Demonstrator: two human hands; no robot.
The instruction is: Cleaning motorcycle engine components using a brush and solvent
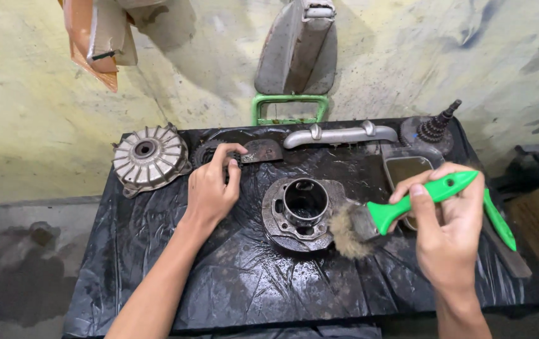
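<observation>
My right hand point(448, 232) grips a green-handled paintbrush point(407, 204), its worn bristles touching the right side of a round metal engine cylinder point(302, 210) that stands in the middle of the black plastic sheet point(231, 282). My left hand point(213, 188) reaches to the back of the sheet, fingers pinched on a small dark toothed part point(210, 150) beside a rusty flat metal piece point(262, 150).
A finned round metal hub point(150, 157) lies at the back left. A grey curved metal pipe point(338, 135) lies along the back, a geared shaft assembly point(432, 129) at the back right. A small tray of dark liquid point(404, 169) and a second green handle point(500, 221) sit right.
</observation>
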